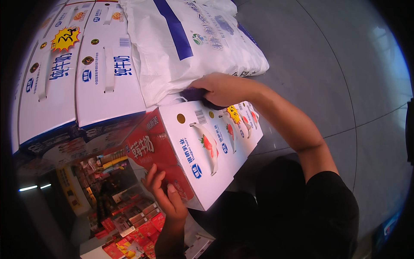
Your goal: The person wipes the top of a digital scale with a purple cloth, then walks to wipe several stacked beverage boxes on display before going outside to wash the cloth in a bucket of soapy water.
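My right hand (223, 87) grips a bunched dark cloth (194, 94) between a white woven plastic sack of salt (161, 71) and a row of strawberry milk cartons (174, 123). The cloth lies at the cartons' far top edge, partly hidden under my fingers. Lower down, my left hand (169, 197) has its fingers spread against the red end face of the nearest carton, without closing around it. These cartons have white tops with strap handles, printed strawberries and a yellow starburst price tag (233, 114).
White pure-milk cartons (110, 97) with strap handles stand side by side at the left, one bearing a starburst price tag (65, 39). Grey tiled floor (307, 81) stretches along the right. Below left are red boxed goods (145, 230) and shop shelves (110, 165).
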A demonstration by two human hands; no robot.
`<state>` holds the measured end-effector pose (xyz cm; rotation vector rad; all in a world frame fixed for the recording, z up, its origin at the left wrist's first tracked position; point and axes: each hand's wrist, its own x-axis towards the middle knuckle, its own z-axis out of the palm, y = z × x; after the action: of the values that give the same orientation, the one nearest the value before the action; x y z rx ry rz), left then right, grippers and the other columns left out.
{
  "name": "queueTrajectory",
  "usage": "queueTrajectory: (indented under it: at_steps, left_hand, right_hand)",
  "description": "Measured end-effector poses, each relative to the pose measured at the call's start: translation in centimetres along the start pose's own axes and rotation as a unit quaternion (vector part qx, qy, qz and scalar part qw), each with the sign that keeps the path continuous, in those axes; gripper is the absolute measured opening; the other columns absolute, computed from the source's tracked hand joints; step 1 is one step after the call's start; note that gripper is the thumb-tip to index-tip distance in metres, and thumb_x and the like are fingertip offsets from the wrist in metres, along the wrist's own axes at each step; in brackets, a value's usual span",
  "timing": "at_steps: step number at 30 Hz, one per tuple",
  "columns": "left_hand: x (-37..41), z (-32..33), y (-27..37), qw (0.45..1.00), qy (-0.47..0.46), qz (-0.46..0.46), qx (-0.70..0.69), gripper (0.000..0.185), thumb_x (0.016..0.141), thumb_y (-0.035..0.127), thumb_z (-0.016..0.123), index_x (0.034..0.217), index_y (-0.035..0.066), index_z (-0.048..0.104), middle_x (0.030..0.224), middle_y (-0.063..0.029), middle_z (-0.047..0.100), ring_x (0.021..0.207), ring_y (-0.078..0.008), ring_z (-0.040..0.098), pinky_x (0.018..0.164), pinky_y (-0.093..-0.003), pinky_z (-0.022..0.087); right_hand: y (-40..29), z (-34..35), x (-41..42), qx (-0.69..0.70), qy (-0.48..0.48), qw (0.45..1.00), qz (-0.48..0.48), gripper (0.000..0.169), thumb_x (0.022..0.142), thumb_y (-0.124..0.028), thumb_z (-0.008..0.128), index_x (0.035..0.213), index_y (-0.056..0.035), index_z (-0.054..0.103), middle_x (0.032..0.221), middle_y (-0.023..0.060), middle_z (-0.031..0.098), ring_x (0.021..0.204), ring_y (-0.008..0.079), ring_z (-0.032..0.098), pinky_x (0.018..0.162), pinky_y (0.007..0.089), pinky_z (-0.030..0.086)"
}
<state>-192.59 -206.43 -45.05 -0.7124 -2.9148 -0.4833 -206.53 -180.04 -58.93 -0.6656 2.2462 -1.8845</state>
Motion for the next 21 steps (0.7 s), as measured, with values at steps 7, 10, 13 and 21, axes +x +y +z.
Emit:
queueTrajectory:
  at_steps: [7,10,13,21]
  left_hand:
    - [0.0,0.4,0.2,1.000,0.018,-0.003,-0.013,0.033,0.089,0.014,0.038,0.118,-0.002,0.044,0.133,-0.0218,0.040,0.124,-0.0318,0.034,0.107,-0.0488,0.008]
    - [0.2,0.5,-0.2,0.999,0.016,0.009,-0.031,0.034,0.091,0.013,0.037,0.119,-0.004,0.042,0.135,-0.0217,0.036,0.122,-0.0303,0.035,0.103,-0.0430,0.023]
    - [0.5,0.5,0.0,0.999,0.006,0.016,-0.030,0.034,0.091,0.012,0.036,0.120,-0.004,0.042,0.136,-0.0209,0.034,0.122,-0.0294,0.035,0.101,-0.0406,0.028]
    - [0.1,0.6,0.1,0.999,0.010,0.006,-0.038,0.035,0.090,0.010,0.036,0.120,-0.006,0.040,0.135,-0.0223,0.033,0.122,-0.0318,0.036,0.101,-0.0413,0.030]
  right_hand:
    - [2.9,0.7,-5.0,0.227,0.112,0.967,0.000,0.050,0.075,0.011,0.042,0.119,-0.0065,0.055,0.114,0.0095,0.059,0.106,0.0179,0.055,0.097,0.0288,0.040]
    - [3.5,3.5,-5.6,0.301,0.147,0.939,-0.078,0.050,0.082,0.013,0.038,0.124,-0.0088,0.050,0.117,0.0055,0.055,0.105,0.0135,0.053,0.089,0.0266,0.045]
    - [5.7,7.4,-6.3,0.319,0.145,0.935,-0.056,0.041,0.081,0.013,0.042,0.114,-0.0067,0.054,0.111,0.0043,0.056,0.103,0.0131,0.052,0.089,0.0266,0.043]
    - [6.0,9.1,-15.9,0.423,-0.170,0.890,0.018,0.058,0.053,0.020,0.034,0.096,-0.0026,0.066,0.105,0.0083,0.062,0.107,0.0206,0.053,0.099,0.0315,0.036]
